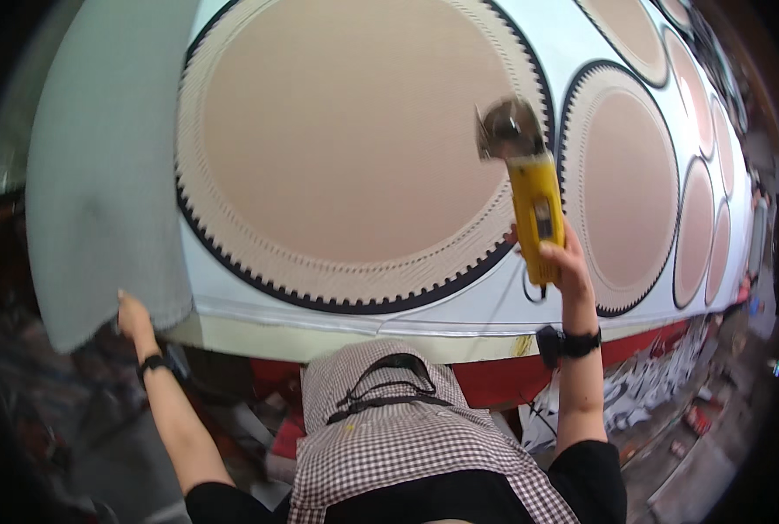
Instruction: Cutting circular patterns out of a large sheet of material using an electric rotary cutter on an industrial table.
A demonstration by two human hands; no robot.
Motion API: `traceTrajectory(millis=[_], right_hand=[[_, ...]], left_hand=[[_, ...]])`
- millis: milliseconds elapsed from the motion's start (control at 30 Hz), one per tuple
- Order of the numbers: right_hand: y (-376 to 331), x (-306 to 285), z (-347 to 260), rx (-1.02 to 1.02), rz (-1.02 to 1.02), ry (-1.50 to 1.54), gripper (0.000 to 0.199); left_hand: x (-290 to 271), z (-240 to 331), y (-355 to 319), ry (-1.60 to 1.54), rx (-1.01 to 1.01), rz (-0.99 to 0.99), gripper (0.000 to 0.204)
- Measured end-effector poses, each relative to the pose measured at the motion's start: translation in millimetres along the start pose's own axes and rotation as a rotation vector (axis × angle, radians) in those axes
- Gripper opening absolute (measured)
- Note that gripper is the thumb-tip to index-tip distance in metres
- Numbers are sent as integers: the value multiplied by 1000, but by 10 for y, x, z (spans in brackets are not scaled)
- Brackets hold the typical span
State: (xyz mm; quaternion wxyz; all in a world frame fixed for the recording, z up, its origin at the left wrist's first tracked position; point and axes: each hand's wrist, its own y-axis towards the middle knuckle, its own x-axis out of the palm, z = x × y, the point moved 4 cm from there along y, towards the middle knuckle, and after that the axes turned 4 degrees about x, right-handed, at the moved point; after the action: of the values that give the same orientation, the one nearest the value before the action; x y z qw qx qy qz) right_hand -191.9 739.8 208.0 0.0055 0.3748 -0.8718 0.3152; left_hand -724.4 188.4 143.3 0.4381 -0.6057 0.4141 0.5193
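Note:
My right hand (561, 258) grips the handle of a yellow electric rotary cutter (533, 199), held up over the cloth with its round metal blade (505, 128) at the top. Under it lies a wide white fabric (581, 48) printed with large tan circles edged in black teeth; the largest circle (346, 131) fills the middle. My left hand (132, 316) pinches the lower corner of a grey-white cloth layer (101, 175) that hangs off the table's left end.
The cutting table's pale front edge (319, 336) runs across below the fabric, with a red base (651, 342) under it. Several smaller printed circles (630, 183) stretch away to the right. White scraps (651, 389) litter the floor at lower right. A checked apron (398, 437) covers my front.

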Motion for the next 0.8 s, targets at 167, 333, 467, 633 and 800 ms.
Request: traceTrajectory(millis=[167,333,467,633,800], right_hand=[[-755,128,608,207,-80,-174,72],[-1055,139,1464,274,-135,-586,71],[-1173,245,1803,338,-210,-939,66],[-1174,386,1991,201,-278,-1299,63],[-1151,537,2102,137,-251,-1325,64]], left_hand=[[13,213,-84,-8,32,6,68],[-16,80,-79,-36,147,-15,67],[-32,-23,-168,-228,231,-15,66],[9,-128,-177,-532,271,22,58],[13,-169,-62,-696,144,70,56]])
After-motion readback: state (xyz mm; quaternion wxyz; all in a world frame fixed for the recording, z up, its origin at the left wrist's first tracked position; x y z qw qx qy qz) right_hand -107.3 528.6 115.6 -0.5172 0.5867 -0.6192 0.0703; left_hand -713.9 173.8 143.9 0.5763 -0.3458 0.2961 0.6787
